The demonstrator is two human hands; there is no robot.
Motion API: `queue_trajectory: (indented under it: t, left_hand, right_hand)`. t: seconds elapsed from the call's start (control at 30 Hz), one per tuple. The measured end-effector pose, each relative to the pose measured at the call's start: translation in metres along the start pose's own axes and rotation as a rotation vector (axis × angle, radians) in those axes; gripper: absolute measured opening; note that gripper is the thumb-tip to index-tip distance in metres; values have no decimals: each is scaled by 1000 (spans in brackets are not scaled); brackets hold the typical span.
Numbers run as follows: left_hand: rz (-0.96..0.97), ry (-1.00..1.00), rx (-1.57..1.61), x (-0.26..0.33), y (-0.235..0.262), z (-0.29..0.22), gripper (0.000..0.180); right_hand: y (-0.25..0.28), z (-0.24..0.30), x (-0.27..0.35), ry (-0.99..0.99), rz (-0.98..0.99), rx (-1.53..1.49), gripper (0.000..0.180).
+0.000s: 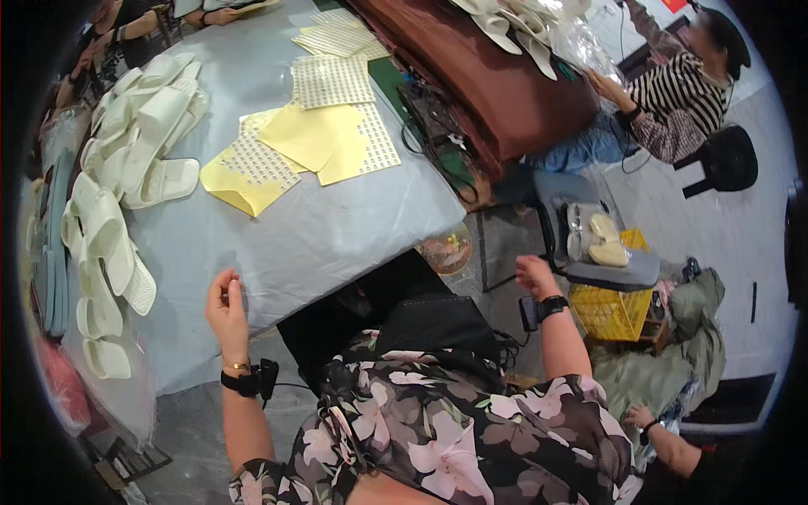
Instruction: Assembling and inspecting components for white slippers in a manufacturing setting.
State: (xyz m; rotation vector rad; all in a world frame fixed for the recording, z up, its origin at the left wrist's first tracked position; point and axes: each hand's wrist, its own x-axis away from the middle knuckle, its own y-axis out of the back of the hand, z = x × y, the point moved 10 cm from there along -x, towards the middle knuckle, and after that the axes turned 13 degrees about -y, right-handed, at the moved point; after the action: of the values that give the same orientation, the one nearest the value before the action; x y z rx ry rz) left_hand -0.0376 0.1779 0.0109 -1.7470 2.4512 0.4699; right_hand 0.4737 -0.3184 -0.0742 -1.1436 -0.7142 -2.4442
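Observation:
My left hand [225, 310] hovers over the near edge of a table covered in pale grey-blue plastic [337, 244]. Its fingers are loosely bent, thumb apart, with nothing visible in them. Off the table's right corner, my right hand [535, 277] is raised with its fingers curled in; I see nothing in it. Left of my left hand lies a long pile of white slide sandals [109, 229]. Farther up the table are yellow backing sheets [311, 135] and sheets covered in rows of small studs [332, 82]. Neither hand touches them.
A brown padded roll [497, 93] lies beyond the table's right side. At right stand a grey chair [619, 268] with bagged footwear and a yellow crate [608, 313]. A person in a striped top [673, 93] works at far right; another person's hand [641, 416] reaches in lower right.

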Motion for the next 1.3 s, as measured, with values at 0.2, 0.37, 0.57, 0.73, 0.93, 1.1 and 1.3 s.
queue_trajectory:
  t: [0.2,0.37,0.57,0.73,0.93,1.1,1.3]
  left_hand:
    - [-47,-209,-273,-7,3,-21,18]
    - [-71,-217,-270,-4,4,-25,16]
    - [-117,-201,-280,3,3,-33,16]
    - [-115,-248,-246,2,3,-42,15]
    - [-93,-294,-263,1,1,-40,15]
    - [-103,-244,-290,5,1,-38,16]
    - [-112,-255,-240,2,3,-44,16]
  right_hand:
    - [-10,-163,-37,-113,10,1233,42]
    - [-50,-193,0,-88,365,1308,46]
    - [-106,-56,59,79,269,1055,42]
    - [-199,50,133,343,369,923,40]
    - [-266,101,196,546,499,867,37]
    - [-305,123,223,637,572,860,36]
    - [-324,131,235,665,611,887,34]
